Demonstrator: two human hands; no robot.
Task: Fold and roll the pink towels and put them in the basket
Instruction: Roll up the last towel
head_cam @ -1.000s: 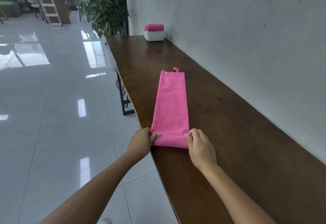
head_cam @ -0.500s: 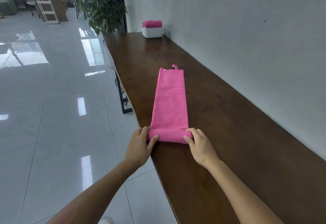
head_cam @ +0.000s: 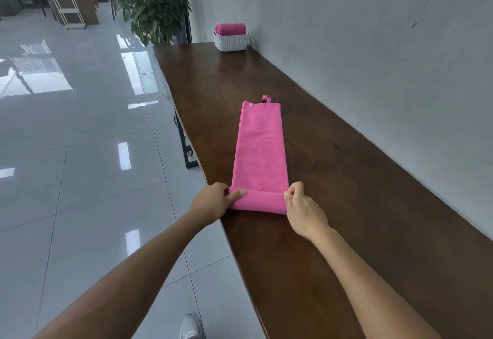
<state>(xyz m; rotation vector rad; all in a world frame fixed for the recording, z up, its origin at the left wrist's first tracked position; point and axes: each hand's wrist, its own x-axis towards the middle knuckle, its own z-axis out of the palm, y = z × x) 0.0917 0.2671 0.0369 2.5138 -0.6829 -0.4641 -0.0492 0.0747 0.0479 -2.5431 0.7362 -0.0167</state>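
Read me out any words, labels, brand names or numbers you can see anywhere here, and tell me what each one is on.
None can be read. The pink towel, its white snap, the white basket and the wooden table show no print.

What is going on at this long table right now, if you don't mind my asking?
A person is rolling a folded pink towel on the wooden table. The left hand and right hand grip the ends of the roll at its near end. One rolled towel already sits in the white basket.
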